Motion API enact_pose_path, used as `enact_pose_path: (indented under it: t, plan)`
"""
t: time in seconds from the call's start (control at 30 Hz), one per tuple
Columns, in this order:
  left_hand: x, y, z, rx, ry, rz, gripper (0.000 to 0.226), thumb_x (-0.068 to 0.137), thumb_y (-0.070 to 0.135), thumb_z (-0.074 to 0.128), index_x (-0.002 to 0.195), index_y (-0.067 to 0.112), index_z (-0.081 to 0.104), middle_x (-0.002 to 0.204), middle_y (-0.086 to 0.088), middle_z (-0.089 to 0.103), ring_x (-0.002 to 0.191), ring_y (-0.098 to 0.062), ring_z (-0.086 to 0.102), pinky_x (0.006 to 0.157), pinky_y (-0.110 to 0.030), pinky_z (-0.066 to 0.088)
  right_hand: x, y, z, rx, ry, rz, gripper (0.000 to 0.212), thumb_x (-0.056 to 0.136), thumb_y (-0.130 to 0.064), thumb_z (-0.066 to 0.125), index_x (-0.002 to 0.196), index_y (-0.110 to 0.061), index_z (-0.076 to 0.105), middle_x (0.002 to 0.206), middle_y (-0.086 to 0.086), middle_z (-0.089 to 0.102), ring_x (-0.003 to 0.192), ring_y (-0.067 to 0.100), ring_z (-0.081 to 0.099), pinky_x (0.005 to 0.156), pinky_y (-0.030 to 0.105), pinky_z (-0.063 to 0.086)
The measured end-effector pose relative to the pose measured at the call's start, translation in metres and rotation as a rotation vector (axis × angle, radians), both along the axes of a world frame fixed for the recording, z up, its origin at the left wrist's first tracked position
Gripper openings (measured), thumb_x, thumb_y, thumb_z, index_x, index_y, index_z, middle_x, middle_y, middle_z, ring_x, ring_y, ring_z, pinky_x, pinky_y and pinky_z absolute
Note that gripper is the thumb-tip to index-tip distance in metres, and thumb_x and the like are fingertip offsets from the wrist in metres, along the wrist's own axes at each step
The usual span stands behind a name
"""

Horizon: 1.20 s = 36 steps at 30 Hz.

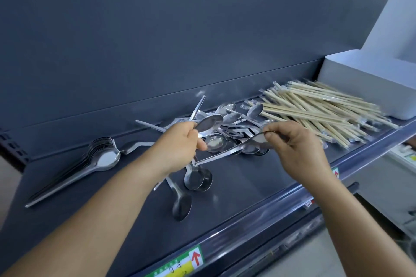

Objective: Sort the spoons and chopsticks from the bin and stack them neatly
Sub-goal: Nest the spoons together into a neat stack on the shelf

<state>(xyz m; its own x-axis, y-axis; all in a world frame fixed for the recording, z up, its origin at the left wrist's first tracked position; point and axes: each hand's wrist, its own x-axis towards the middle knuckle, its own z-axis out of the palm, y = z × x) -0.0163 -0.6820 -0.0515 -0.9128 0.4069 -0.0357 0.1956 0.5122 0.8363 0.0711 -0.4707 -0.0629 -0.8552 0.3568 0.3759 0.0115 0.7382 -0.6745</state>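
Note:
A loose heap of steel spoons (229, 119) lies mid-shelf on the dark grey shelf (247, 186). My left hand (180, 144) grips a few spoons, one bowl (209, 122) sticking up above the fingers and handles hanging below. My right hand (297, 144) pinches the bowl end of another spoon (225, 155), whose handle slants down-left toward my left hand. A neat stack of nested spoons (101, 155) lies at the left. Wrapped wooden chopsticks (315, 112) are piled at the right.
A white bin (364, 87) stands at the shelf's right end behind the chopsticks. Three spoons (191, 186) lie near the front below my left hand. The shelf's clear front rail (281, 207) carries price labels. A dark back panel rises behind.

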Motion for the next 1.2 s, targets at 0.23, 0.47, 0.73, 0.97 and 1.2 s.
enact_pose_path:
  t: [0.23,0.47,0.73,0.97,1.2]
  plan:
    - [0.015,-0.019,0.004,0.025,-0.256,-0.063,0.026,0.098,0.007,0.031,0.094,0.001,0.056,0.084,-0.007,0.068,0.051,-0.011,0.058,0.052,-0.023,0.05,-0.022,-0.046,-0.009,-0.173,0.029,0.176,0.023,0.082,-0.014,0.065,0.068,-0.031,0.061,0.067,-0.024,0.058,0.061,-0.003,0.051,0.059,0.007,0.038]
    - [0.025,-0.046,0.001,0.045,-0.339,-0.132,0.025,0.1,0.01,0.031,0.094,0.008,0.055,0.088,-0.007,0.065,0.045,-0.01,0.048,0.047,-0.019,0.043,-0.039,-0.093,-0.022,-0.222,-0.03,0.245,0.035,0.074,-0.022,0.076,0.069,-0.026,0.042,0.062,-0.01,0.052,0.054,0.009,0.049,0.056,0.022,0.042]
    - [0.014,-0.075,-0.013,0.012,-0.265,0.059,0.024,0.094,0.004,0.026,0.082,0.012,0.046,0.08,-0.001,0.058,0.051,-0.011,0.039,0.051,-0.024,0.034,-0.026,-0.105,-0.032,0.15,-0.392,0.113,0.064,0.068,-0.06,0.069,0.114,-0.023,0.045,0.115,-0.004,0.05,0.106,0.017,0.053,0.085,0.03,0.041]
    - [0.008,-0.081,-0.02,0.006,-0.241,-0.006,0.024,0.094,0.008,0.028,0.096,0.001,0.05,0.08,0.003,0.062,0.052,-0.013,0.04,0.054,-0.029,0.034,-0.02,-0.109,-0.036,0.17,-0.58,-0.015,0.039,0.083,-0.038,0.062,0.11,-0.014,0.05,0.108,0.006,0.062,0.102,0.028,0.057,0.075,0.03,0.039]
    - [0.007,-0.073,-0.013,0.014,-0.093,-0.078,0.03,0.096,0.011,0.03,0.086,0.02,0.057,0.058,0.017,0.061,0.051,-0.012,0.042,0.054,-0.028,0.037,-0.011,-0.086,-0.026,0.18,-0.322,-0.173,0.008,0.086,-0.024,0.057,0.091,-0.022,0.063,0.083,0.002,0.065,0.084,0.029,0.058,0.066,0.028,0.036]
